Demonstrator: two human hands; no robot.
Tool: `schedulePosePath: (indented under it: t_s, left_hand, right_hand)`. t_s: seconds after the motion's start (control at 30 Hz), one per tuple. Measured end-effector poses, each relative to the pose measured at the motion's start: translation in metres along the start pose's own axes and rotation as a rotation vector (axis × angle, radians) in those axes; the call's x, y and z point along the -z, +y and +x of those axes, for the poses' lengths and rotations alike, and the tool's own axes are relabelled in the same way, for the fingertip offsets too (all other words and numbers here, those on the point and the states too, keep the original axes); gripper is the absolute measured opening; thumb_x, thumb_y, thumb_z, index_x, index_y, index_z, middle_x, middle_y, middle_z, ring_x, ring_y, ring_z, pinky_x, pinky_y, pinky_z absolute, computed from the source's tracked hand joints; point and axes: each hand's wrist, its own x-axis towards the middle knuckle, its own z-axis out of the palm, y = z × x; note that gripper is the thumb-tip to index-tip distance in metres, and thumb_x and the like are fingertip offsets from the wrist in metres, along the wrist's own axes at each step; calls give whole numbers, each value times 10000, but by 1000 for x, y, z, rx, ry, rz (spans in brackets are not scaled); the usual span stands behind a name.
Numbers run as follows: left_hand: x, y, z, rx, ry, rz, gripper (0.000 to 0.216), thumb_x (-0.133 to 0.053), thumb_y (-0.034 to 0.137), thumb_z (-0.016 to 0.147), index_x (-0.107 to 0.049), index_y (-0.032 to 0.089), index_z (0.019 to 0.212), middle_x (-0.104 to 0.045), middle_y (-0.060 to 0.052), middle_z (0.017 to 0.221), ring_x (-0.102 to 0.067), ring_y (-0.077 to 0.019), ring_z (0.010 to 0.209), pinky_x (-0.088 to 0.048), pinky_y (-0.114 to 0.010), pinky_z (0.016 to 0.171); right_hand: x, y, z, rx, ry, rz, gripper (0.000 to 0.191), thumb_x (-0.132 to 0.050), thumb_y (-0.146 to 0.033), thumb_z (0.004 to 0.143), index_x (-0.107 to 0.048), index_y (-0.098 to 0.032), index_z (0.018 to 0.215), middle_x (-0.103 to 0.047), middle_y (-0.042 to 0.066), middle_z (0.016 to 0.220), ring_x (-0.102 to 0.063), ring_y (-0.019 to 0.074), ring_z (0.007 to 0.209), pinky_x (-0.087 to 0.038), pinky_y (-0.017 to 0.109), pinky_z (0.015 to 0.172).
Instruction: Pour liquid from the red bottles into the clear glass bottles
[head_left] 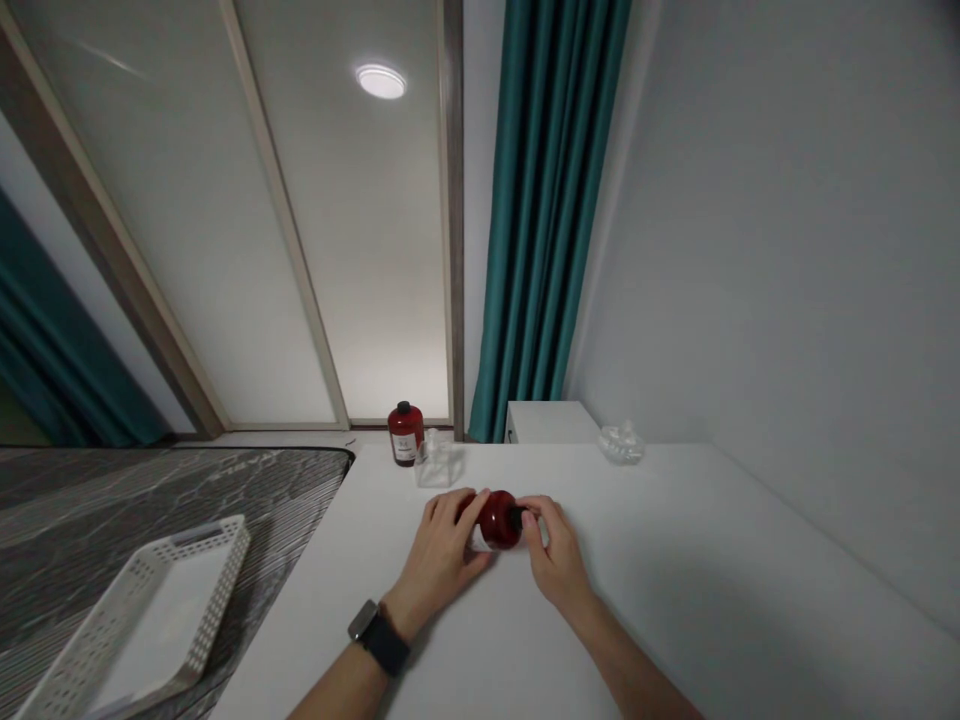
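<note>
A small dark red bottle (499, 521) lies on its side on the white table (675, 560), its black cap toward the right. My left hand (441, 555) wraps round the bottle's body, fingers curled over it; a dark watch sits on that wrist. My right hand (553, 555) pinches the black cap end with thumb and fingertips. Both hands rest low on the tabletop.
A second red bottle with a black cap (405, 433) stands upright at the table's far edge, beside a clear glass container (439, 464). A clear glass piece (622, 442) lies farther right. A white perforated tray (161, 610) sits on the dark marbled surface at left.
</note>
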Motion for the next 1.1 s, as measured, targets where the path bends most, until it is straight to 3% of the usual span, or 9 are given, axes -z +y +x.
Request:
schedulePosePath:
  t_s: [0.17,0.3,0.5,0.7,0.87,1.0,1.1]
  left_hand:
    - [1,-1,2,-25,4,-16,826,-723,166,752,-350,228,1486,-582,-141,1360,-561,-325,1220,-478,-495,1025]
    - [1,0,4,-17,-13,-22,851,-819,293,745,-374,230,1468,-592,-146,1350,-570,-339,1217,-489,-507,1009]
    - [0,1,8,-3,4,-7,773,-826,401,782,-435,250,1431,-628,-131,1308,-593,-330,1189,-496,-507,987]
    - [7,-5,10,-16,-33,-39,747,-806,384,802,-440,267,1443,-627,-121,1321,-601,-316,1175,-490,-481,990]
    - [10,-5,7,-21,-63,-35,764,-803,342,799,-425,272,1459,-619,-110,1328,-585,-313,1190,-463,-472,1001]
    - [10,-1,6,-28,-84,-32,769,-794,327,807,-404,263,1466,-597,-117,1356,-556,-316,1220,-428,-475,1023]
    - [11,-1,6,-25,-82,-27,771,-796,323,806,-401,254,1464,-593,-120,1358,-551,-316,1217,-425,-473,1017]
  right_hand:
    - [4,4,1,-26,-23,-79,190,-507,-371,943,-620,-218,935,-618,8,690,-595,199,676,-480,304,643]
    - [5,3,2,-55,-101,25,166,-485,-349,956,-573,-211,987,-656,4,717,-629,182,646,-484,278,611]
    - [2,11,3,-100,-165,19,179,-416,-295,977,-535,-204,1074,-718,67,887,-685,216,764,-533,324,690]
    - [10,8,6,38,-227,-17,246,-406,-167,946,-549,-218,1139,-654,102,1066,-627,246,1009,-526,410,907]
    - [13,-5,4,119,-219,24,241,-438,-42,798,-536,-237,901,-579,87,1061,-562,254,1070,-482,426,954]
    - [9,-2,4,94,-93,30,169,-492,-164,880,-516,-222,1037,-583,103,1088,-562,258,1059,-470,426,947]
    - [8,5,5,-24,-106,-34,116,-501,-280,931,-513,-223,1031,-597,42,875,-585,233,844,-488,381,803]
